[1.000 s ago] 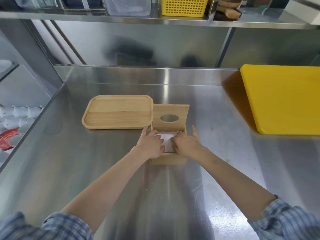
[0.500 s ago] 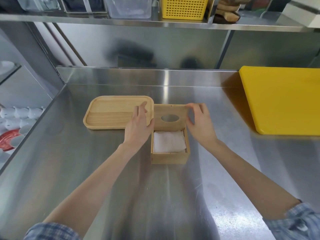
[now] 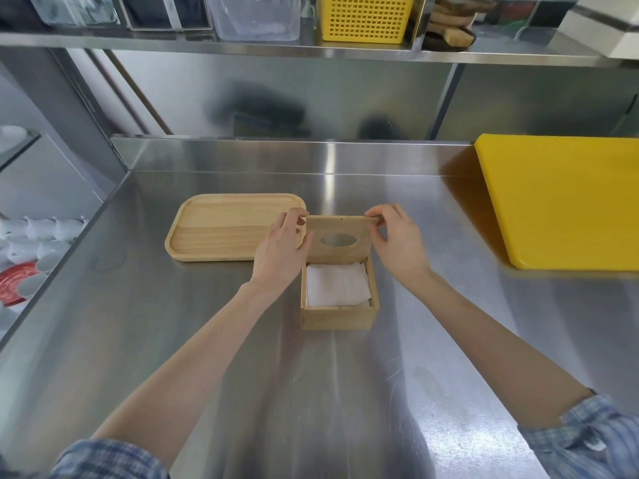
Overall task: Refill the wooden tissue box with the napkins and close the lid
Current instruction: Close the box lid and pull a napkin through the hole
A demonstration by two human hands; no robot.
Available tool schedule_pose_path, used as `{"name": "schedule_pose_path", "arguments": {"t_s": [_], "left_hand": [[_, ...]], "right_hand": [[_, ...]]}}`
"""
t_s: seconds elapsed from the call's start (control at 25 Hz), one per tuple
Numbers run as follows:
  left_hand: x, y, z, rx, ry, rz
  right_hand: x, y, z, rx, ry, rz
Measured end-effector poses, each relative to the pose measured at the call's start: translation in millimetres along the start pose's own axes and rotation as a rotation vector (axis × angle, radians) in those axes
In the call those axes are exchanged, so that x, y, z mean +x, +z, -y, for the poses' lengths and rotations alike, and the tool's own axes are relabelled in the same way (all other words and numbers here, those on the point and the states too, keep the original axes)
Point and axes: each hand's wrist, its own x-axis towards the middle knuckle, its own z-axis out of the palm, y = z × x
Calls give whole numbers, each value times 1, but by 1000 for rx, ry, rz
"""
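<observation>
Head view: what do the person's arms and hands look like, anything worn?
Both forearms are bare. Blue-and-white plaid shirt sleeves are pushed up near the elbows. The left hand and right hand wear no gloves; no rings, watch or markings are visible.

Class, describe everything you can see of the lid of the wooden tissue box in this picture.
The lid is a flat, pale wooden panel with an oval hole in its middle. It stands open, raised at the far edge of the wooden tissue box, above the white napkins inside. The left hand pinches its upper left corner and the right hand its upper right corner. Its left side is next to the wooden tray.
</observation>
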Motion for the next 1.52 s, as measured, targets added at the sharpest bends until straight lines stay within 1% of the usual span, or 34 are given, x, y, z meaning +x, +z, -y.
{"name": "schedule_pose_path", "arguments": {"t_s": [0.16,0.28,0.4,0.48,0.64,0.84,1.04,1.24,1.32,1.4,1.52], "left_hand": [[-13,-4,3,-100,29,-23],[-30,-5,8,-172,43,-34],[-47,-1,15,-182,52,-9],[-56,3,20,-175,73,6],[-72,11,29,-150,91,51],[-88,18,36,-30,138,92],[-95,23,40,51,140,104],[-96,25,41,37,113,98],[-94,25,40,4,79,98],[-91,25,35,-96,-7,75],[-82,24,25,-297,-254,42]], "right_hand": [[-11,-2,-6,29,-24,-4],[-28,-2,-16,60,-83,3],[-48,2,-24,50,-160,-29],[-59,6,-28,48,-185,-39],[-81,15,-35,53,-128,-9],[-96,29,-43,16,-129,29],[-104,33,-49,-82,-177,43],[-106,36,-51,-120,-189,38],[-104,35,-49,-120,-188,53],[-99,34,-46,-119,-183,76],[-85,29,-39,-149,-178,122]]}}
